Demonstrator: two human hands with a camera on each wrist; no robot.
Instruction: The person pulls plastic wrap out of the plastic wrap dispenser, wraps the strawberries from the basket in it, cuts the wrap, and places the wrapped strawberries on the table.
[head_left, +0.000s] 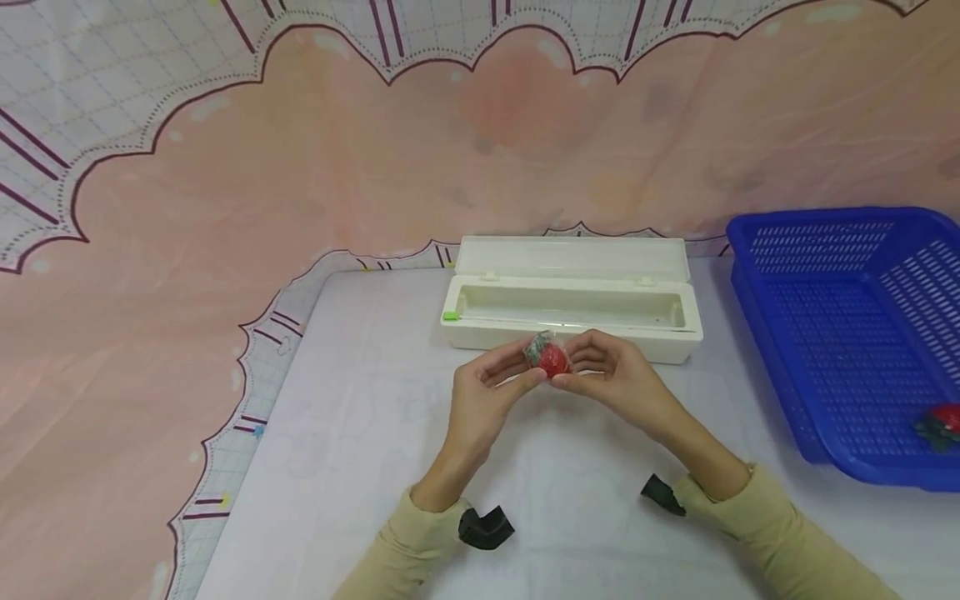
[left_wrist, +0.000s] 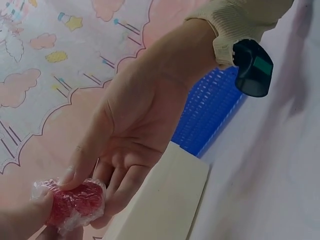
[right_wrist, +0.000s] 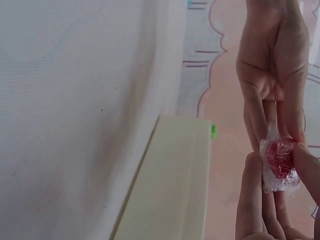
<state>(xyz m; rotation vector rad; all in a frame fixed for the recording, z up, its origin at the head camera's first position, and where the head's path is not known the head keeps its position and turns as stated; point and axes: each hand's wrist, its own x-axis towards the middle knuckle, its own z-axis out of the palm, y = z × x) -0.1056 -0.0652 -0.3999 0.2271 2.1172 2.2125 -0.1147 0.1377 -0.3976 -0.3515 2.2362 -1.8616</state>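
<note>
A red strawberry (head_left: 553, 360) with green leaves, wrapped in crinkled clear plastic wrap, is held up between both hands. My left hand (head_left: 480, 398) pinches it from the left with thumb and fingers. From the other side, my right hand (head_left: 628, 385) grips it the same way. In the left wrist view the wrapped strawberry (left_wrist: 80, 202) shows loose film at its edges; the right wrist view shows the film around the strawberry (right_wrist: 280, 159) too. Just beyond the hands stands a long cream plastic-wrap dispenser box (head_left: 487, 337) with its lid (head_left: 573, 258) raised.
A blue perforated basket (head_left: 765, 367) stands at the right, with another strawberry (head_left: 947, 415) inside near the frame edge. A small green slider (head_left: 451, 316) sits on the box's left end. White cloth (head_left: 360, 467) covers the table; a peach patterned sheet (head_left: 360, 167) hangs behind.
</note>
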